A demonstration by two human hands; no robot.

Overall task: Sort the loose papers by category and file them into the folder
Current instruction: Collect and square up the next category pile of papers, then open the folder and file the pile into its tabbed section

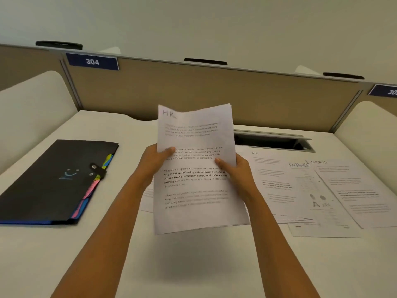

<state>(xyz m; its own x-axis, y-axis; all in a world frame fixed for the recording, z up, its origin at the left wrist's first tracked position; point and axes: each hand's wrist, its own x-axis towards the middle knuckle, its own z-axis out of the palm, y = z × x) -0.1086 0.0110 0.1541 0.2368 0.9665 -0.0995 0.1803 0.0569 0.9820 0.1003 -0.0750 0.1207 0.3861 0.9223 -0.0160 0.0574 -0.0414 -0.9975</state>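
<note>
Head camera looks down on a left hand (155,160) and a right hand (236,168), each pinching a side edge of a sheaf of papers headed "HR" (195,136), thumbs on the front, the other fingers hidden behind, above the middle of the tabletop (193,265). A closed black folder (53,179) with coloured tabs lies near the left edge. Overlapping loose papers (311,190) spread toward the right edge, one headed "SPORTS", their print too blurred to read, and the sheaf hides part of a cable slot (272,143) at the back edge.
</note>
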